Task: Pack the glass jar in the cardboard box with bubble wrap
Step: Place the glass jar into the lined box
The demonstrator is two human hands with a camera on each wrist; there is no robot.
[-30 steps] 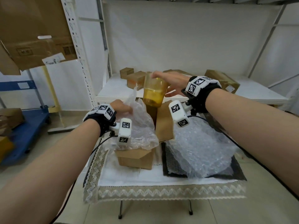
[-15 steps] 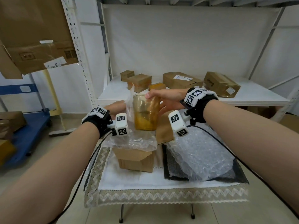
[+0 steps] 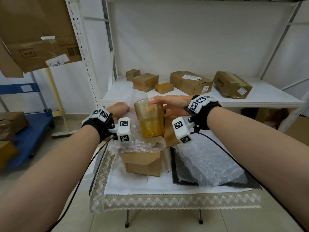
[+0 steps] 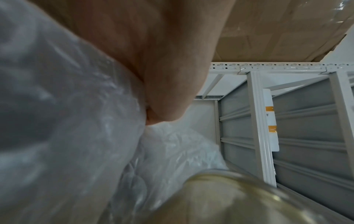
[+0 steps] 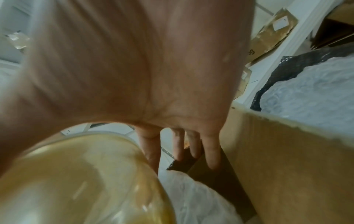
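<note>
From the head view, the right hand point(image 3: 168, 104) grips the amber glass jar point(image 3: 149, 120) by its rim above the open cardboard box point(image 3: 142, 164); the left hand point(image 3: 118, 108) clutches bubble wrap point(image 3: 137, 141) lining it. More bubble wrap sheet point(image 3: 209, 163) lies beside. In the left wrist view, wrap point(image 4: 67, 121) crowds the jar point(image 4: 229, 201). In the right wrist view, a box flap point(image 5: 287, 159) stands close.

My right hand point(image 5: 134, 68) fills the top of the view, fingers point(image 5: 209, 151) pointing down past the amber jar point(image 5: 80, 178) at lower left. A box point(image 5: 296, 166) flap stands at right, with bubble wrap point(image 5: 316, 94) beyond it over a dark mat point(image 5: 298, 63)
</note>
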